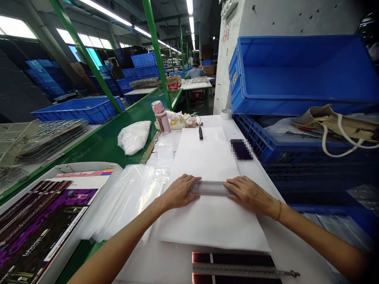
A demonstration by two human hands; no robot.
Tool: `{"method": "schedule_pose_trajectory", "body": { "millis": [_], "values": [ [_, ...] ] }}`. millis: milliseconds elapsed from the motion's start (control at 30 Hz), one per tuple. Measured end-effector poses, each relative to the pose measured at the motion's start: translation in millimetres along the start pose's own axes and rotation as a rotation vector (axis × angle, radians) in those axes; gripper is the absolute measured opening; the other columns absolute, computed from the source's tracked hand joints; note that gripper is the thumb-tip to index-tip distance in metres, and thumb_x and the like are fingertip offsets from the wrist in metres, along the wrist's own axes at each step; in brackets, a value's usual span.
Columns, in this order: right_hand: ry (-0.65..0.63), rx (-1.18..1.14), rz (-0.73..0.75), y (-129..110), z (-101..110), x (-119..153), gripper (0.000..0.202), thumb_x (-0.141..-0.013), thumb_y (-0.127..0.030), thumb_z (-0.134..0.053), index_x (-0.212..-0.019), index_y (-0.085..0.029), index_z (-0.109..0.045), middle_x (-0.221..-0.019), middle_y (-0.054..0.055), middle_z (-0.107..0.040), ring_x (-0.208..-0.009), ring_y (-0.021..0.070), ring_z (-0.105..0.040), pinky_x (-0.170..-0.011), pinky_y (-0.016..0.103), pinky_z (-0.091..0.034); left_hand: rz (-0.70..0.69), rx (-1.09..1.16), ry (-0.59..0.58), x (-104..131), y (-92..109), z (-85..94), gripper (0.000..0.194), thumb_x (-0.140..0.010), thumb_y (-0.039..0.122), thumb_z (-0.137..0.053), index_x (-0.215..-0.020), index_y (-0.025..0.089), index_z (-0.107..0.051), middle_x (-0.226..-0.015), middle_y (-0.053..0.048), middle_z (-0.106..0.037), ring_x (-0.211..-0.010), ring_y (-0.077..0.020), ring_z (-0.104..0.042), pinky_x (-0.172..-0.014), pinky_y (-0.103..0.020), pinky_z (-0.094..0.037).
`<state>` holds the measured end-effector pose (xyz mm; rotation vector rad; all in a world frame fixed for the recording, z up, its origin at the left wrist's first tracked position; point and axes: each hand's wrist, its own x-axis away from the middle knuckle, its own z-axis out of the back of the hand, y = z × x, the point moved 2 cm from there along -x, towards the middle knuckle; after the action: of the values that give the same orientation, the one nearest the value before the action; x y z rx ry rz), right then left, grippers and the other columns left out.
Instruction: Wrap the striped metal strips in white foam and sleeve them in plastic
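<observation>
Head view: left hand (182, 192) and right hand (251, 195) hold opposite ends of a translucent strip (213, 188), thumbs at its near edge, fingers at its far edge. Strip lies crosswise over white paper (204, 157) on the table (257, 173). Black-handled tool (201, 133) on paper's far part; metal ruler (237, 270) over dark printed pieces (242, 258), near side.

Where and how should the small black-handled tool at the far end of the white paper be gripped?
I'd pinch the tool's black handle from above, coming from the person's side, with fingertips on its two long sides. It lies lengthwise on the white paper, slim handle toward the person, while its other end sits close to clutter.
</observation>
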<state>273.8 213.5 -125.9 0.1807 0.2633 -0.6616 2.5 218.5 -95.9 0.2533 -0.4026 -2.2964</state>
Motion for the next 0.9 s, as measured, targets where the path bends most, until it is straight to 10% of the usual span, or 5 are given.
{"method": "schedule_pose_trajectory", "body": {
  "millis": [333, 533, 700, 900],
  "values": [
    [-0.177, -0.424, -0.189, 2, 32, -7, 0.039, -0.099, -0.031, -0.036, -0.075, -0.017, -0.062, -0.061, 0.0, -0.056, -0.058, 0.0139, -0.052, -0.065, 0.029, -0.044, 0.114, 0.188, -0.183, 26, -8, 25.8, 0.029, -0.094, 0.037, -0.046, -0.119, 0.027, -0.057, -0.098, -0.002, -0.069, -0.083, -0.0194, -0.063, -0.074, -0.029, -0.045],
    [-0.091, -0.432, -0.214, 13, 16, -7, 0.03, -0.095, -0.033, -0.046, -0.111, -0.018, -0.066, -0.094, 0.01, -0.063, -0.088, 0.021, -0.058, -0.08, 0.035, -0.047, 0.331, 0.036, -0.22, 34, -47, 39.2, 0.02, -0.086, 0.03, -0.058, -0.103, 0.022, -0.06, -0.088, -0.004, -0.065, -0.079, -0.0219, -0.061, -0.066, -0.031, -0.044],
    [-0.046, -0.201, -0.014, 0, 16, 10, 0.036, -0.089, -0.035, -0.057, -0.12, -0.017, -0.059, -0.107, 0.013, -0.061, -0.1, 0.0268, -0.056, -0.088, 0.044, -0.043, 0.109, -0.175, 0.083, 32, -13, 19.8, 0.035, -0.091, 0.035, -0.052, -0.123, 0.022, -0.05, -0.118, -0.009, -0.059, -0.112, -0.0256, -0.051, -0.096, -0.041, -0.038],
    [-0.058, -0.219, 0.035, -2, 22, 9, 0.021, -0.094, -0.025, -0.045, -0.102, -0.017, -0.062, -0.091, 0.011, -0.063, -0.091, 0.0237, -0.057, -0.085, 0.04, -0.044, 0.118, -0.049, -0.011, 26, 7, 6.6, 0.049, -0.088, 0.052, -0.052, -0.126, 0.022, -0.05, -0.114, -0.008, -0.062, -0.104, -0.0265, -0.057, -0.092, -0.041, -0.042]
  ]
}}
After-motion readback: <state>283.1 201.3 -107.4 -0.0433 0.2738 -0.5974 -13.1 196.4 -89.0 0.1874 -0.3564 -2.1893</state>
